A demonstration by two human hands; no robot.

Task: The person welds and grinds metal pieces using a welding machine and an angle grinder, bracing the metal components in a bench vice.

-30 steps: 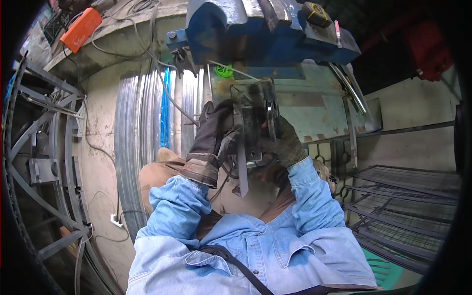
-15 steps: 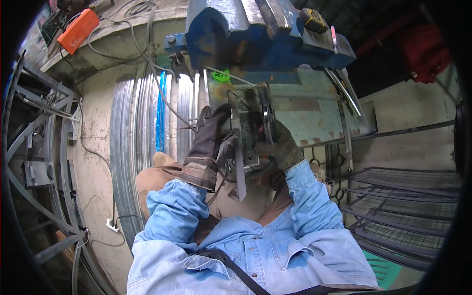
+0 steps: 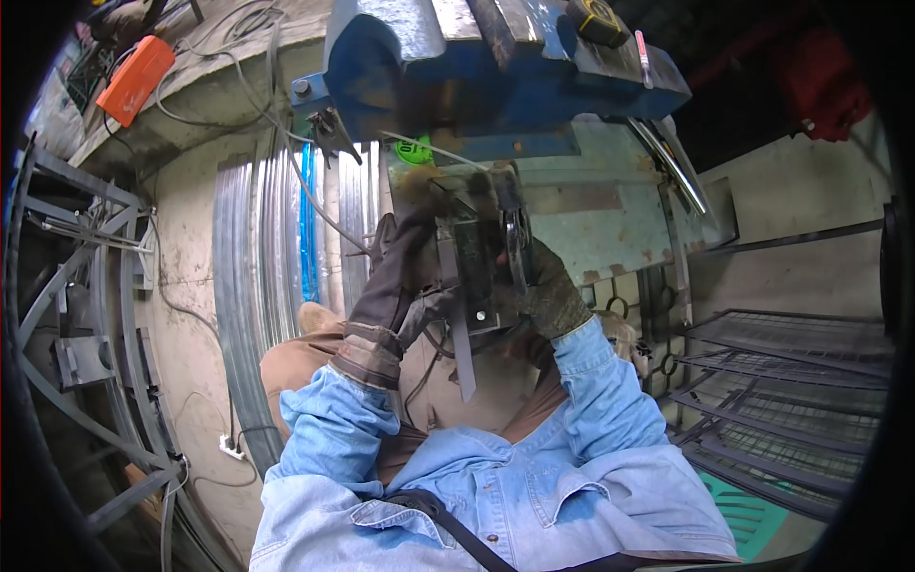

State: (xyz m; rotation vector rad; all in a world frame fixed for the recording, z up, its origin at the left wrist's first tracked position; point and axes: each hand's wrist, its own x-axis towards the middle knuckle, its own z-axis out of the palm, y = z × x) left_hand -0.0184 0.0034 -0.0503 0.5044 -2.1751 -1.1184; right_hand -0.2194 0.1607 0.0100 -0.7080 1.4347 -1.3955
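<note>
My left hand (image 3: 402, 262), in a dark glove, is closed at the left side of a narrow flat metal bar (image 3: 460, 348), whose lower end points toward me. Beside the bar is a dark rectangular metal piece (image 3: 479, 272) with a hole near its lower end. My right hand (image 3: 551, 286), also gloved, is wrapped round a black electrode holder (image 3: 515, 229) at the right of that piece. A thin pale welding rod (image 3: 434, 148) runs from the holder's top toward the left. Gloves and shadow hide the exact contact points.
A large blue vise (image 3: 505, 86) stands ahead, bearing a tape measure (image 3: 599, 21) and a pink-and-white marker (image 3: 642, 57). A black clamp (image 3: 334, 133) hangs at its left. Long metal profiles (image 3: 238, 286) lie leftward; mesh racks (image 3: 782, 381) stand right, metal frames (image 3: 114, 286) far left.
My left hand has shifted slightly left and down along the work. The right hand keeps its grip on the electrode holder. The whole view has tilted a little.
</note>
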